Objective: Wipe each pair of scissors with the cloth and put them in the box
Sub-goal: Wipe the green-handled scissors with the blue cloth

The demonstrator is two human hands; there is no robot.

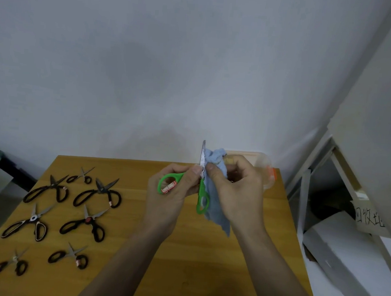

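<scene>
A: Fingers?
B: Left hand (175, 192) grips the green scissors (201, 189) at the handle, blade pointing up. Right hand (235, 187) fingers (213, 172) pinch the blue cloth (215, 209) against the blade.
A: Where?
B: Held above the tabletop (150, 248), near its far right corner. Clear box (261, 163) with an orange latch sits right behind the hands at that corner.
A: Rest?
B: Seven dark scissors (85, 223) spread along the left side, untouched.
</scene>
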